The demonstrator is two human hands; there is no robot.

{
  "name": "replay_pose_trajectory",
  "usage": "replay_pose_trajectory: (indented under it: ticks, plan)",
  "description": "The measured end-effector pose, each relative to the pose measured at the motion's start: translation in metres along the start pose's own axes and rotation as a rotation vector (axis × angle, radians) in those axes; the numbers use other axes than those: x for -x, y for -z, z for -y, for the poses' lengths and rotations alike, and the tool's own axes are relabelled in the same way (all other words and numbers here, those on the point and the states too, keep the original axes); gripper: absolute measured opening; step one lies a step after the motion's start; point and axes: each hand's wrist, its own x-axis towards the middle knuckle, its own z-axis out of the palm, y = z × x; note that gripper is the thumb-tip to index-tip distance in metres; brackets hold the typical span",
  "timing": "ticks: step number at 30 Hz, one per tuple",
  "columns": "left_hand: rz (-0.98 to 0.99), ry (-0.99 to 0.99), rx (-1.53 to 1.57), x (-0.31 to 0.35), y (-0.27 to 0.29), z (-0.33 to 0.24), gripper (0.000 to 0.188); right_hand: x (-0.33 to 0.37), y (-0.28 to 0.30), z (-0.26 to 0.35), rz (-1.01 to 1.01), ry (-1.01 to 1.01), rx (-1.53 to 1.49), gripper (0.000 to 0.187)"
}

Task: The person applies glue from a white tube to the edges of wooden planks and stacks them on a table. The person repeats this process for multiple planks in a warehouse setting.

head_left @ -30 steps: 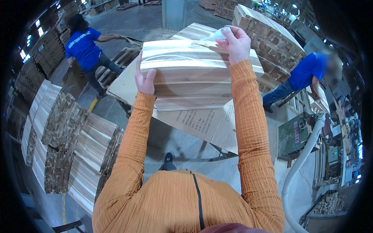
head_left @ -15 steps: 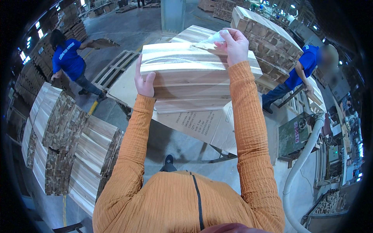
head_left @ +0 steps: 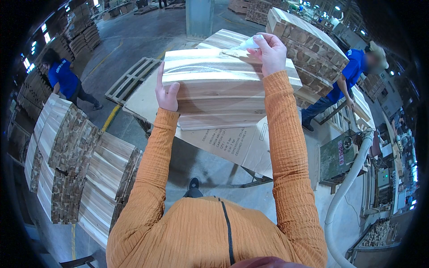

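A stack of striped wooden boards [head_left: 219, 96] stands in front of me, with a pale curved streak on its top face. My left hand [head_left: 167, 93] grips the stack's left end, thumb on the front face and fingers along the end. Over the far right of the top, my right hand [head_left: 271, 52] is closed round a small white tapered squeeze bottle [head_left: 250, 43]. The bottle's narrow end points left, close to the top board; whether it touches is unclear. My right fingers partly hide the bottle.
Under the boards lies a printed cardboard sheet [head_left: 237, 143] on a table. Wood stacks rise at left [head_left: 73, 165] and far right [head_left: 308, 49]. A pallet [head_left: 132, 80] lies beyond. Blue-shirted people stand left [head_left: 65, 78] and right [head_left: 346, 78]. A pale hose [head_left: 342, 192] curves beside a green machine [head_left: 337, 156].
The person at left has moved further left, toward the wood stack. At right, the other person has shifted slightly. My hands, the boards and the bottle stay nearly in place.
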Motion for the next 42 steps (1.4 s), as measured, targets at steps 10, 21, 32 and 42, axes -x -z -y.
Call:
replay_pose_trajectory:
  ticks: [10,21,32,42]
  plan:
    - [-0.029,-0.010,-0.003,0.001,-0.004,-0.008,0.080,0.000,0.000,0.000,-0.013,0.007,-0.031,0.013]
    - [-0.006,-0.003,-0.009,-0.001,-0.002,-0.005,0.079,-0.001,0.001,-0.003,0.008,0.017,-0.028,0.014]
    - [-0.027,0.011,0.000,0.000,-0.003,-0.005,0.078,-0.003,0.000,-0.003,0.014,0.007,-0.010,0.016]
    - [-0.035,0.007,-0.003,-0.002,-0.003,-0.002,0.073,-0.005,0.001,-0.003,0.006,-0.007,-0.013,0.013]
